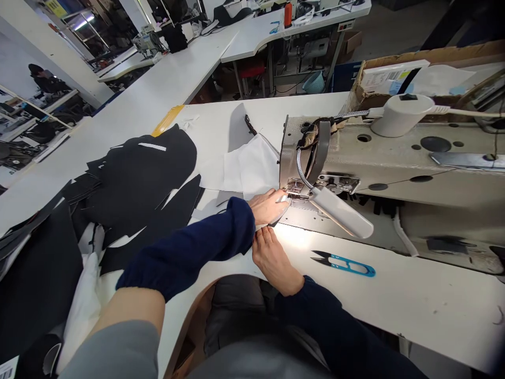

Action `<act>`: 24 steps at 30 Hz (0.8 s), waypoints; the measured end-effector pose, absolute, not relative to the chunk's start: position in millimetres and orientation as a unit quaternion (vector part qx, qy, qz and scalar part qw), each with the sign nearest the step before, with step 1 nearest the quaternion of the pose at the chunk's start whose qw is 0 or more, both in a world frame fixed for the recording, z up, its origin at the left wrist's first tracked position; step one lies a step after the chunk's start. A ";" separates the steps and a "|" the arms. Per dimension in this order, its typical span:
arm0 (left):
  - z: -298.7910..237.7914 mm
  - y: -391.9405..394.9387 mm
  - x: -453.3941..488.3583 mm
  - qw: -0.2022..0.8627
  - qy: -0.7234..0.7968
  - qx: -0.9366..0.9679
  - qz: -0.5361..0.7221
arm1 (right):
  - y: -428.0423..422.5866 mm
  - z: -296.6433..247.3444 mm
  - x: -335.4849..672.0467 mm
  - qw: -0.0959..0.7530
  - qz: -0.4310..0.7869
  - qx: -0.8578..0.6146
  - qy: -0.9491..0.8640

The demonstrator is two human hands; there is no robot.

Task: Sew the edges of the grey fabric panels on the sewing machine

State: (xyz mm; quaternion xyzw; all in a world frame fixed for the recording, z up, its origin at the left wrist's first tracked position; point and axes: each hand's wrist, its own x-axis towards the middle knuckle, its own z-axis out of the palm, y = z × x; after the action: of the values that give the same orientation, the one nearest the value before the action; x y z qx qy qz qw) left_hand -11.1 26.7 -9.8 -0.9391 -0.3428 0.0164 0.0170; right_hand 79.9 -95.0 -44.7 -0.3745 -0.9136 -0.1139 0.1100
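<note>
At the needle end of a sewing machine (331, 147), my left hand (268, 206) is closed on a small light-grey and dark fabric piece (279, 215), its fingertips close to the presser foot (294, 188). Just below it, nearer my body, my right hand (274, 260) pinches the lower edge of the same piece. My fingers cover much of that piece. White fabric sheets (252, 166) lie behind my left hand. To the right of my right hand rest blue thread snips (345, 264) with dark blades.
Stacked black fabric pieces (138, 179) spread over the left of the white table (426, 300). A white lamp (341, 213) on a flexible neck hangs by the needle. Behind the machine stands a cardboard box (357, 87). Another worktable (252, 39) holds a red bottle (288, 15).
</note>
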 end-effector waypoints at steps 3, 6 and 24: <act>-4.3 32.1 -28.5 0.046 -0.224 -0.973 0.036 | -92.8 -43.0 77.4 0.111 -0.110 -0.377 -0.913; -7.0 35.0 -38.4 0.074 -0.207 -0.975 0.023 | -90.0 -41.9 72.8 0.124 -0.114 -0.391 -0.905; -14.3 19.3 -16.4 0.043 -0.264 -0.963 -0.022 | -100.7 -49.0 113.8 0.157 -0.144 -0.367 -0.906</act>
State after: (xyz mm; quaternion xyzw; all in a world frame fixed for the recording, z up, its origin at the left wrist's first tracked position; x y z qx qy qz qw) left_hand -16.4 19.3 -14.3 -0.9634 -0.2635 -0.0223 0.0433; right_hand 113.8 -100.7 -49.0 -0.3670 -0.9056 -0.1436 0.1566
